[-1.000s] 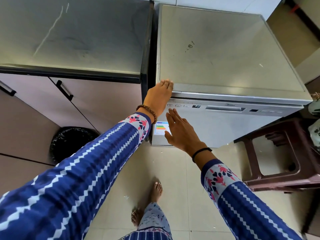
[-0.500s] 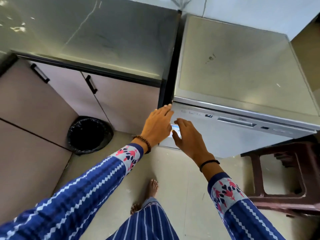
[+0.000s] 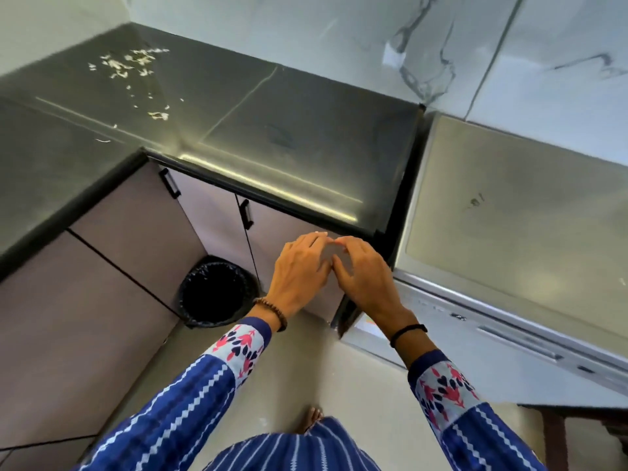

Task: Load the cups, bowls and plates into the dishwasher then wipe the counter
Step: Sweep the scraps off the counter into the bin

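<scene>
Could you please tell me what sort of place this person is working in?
Most likely a home kitchen: a dark L-shaped counter with scattered scraps, cabinet doors beneath it, a silver dishwasher standing beside it, and a black-lined bin.

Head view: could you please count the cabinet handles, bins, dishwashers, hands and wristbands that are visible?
Cabinet handles: 2
Bin: 1
Dishwasher: 1
Hands: 2
Wristbands: 2
Total: 8
</scene>
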The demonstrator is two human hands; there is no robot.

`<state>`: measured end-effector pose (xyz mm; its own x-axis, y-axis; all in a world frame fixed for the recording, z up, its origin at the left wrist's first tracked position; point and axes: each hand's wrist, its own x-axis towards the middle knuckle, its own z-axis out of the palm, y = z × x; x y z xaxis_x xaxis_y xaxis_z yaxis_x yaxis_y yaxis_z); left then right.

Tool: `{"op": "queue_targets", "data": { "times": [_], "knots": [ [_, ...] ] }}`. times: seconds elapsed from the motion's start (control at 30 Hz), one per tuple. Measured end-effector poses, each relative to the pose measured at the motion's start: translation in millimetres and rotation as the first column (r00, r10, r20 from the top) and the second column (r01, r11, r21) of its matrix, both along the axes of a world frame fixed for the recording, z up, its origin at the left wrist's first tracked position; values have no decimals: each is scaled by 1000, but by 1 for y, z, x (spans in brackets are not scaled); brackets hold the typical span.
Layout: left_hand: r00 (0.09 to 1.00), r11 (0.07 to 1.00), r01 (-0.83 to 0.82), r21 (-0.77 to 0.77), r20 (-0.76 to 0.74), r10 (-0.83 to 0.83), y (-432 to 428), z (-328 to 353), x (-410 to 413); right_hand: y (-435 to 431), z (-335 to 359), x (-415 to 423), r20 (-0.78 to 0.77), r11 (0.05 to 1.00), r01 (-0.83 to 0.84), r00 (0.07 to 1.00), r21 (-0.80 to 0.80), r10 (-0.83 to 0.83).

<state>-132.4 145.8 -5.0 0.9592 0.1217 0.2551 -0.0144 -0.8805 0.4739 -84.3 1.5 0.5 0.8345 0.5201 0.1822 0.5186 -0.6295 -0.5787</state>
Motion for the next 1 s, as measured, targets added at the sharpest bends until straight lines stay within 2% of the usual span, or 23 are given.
{"op": "queue_targets", "data": {
  "times": [0.37, 0.57, 0.77, 0.87, 1.0],
  "knots": [
    [936, 940, -329, -87, 98, 337, 137, 39, 31, 148, 40, 73, 87, 964, -266, 960, -14, 266],
    [914, 921, -379, -93, 120, 388, 246, 40, 71, 261, 50, 119, 129, 947, -318, 938, -45, 321],
    [908, 909, -401, -117, 82, 411, 351, 41, 110, 379, 49, 160, 81, 945, -326, 941, -33, 327],
    [898, 903, -426, -46, 102, 429, 400, 30, 119, 433, 41, 174, 48, 947, -315, 947, -59, 318],
    [846, 848, -529, 32, -62, 530, 445, 8, 122, 478, 28, 184, 34, 932, -321, 943, -168, 331]
  ]
}}
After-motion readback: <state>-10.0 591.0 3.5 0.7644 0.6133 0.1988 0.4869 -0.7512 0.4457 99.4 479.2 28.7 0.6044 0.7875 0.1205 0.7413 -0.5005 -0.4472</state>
